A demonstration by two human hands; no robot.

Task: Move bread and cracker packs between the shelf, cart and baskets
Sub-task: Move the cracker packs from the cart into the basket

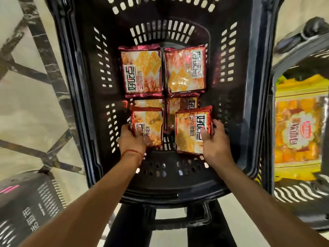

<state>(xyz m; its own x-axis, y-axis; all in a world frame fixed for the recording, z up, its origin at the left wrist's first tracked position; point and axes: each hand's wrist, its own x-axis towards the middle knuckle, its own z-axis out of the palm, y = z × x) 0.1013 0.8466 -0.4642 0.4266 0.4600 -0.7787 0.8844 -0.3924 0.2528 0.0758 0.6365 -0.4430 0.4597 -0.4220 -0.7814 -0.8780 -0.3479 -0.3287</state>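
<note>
Clamping the left cracker pack (pixel 151 122) at seven o'clock inside the black basket (pixel 83 90), the left hand (pixel 131 139) curls round its edge, while the right hand (pixel 216 141) grips the right cracker pack (pixel 188 129) at five o'clock, a bread pack (pixel 299 132) lying at three o'clock.

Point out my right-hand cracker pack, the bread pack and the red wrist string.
right-hand cracker pack (pixel 190 129): head view, front middle.
bread pack (pixel 300 136): head view, round label.
red wrist string (pixel 131 151): head view, its middle strand.

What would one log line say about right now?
left hand: grips near-left cracker pack | right hand: grips near-right cracker pack | where: inside black basket | rest: other packs lie inside
</note>
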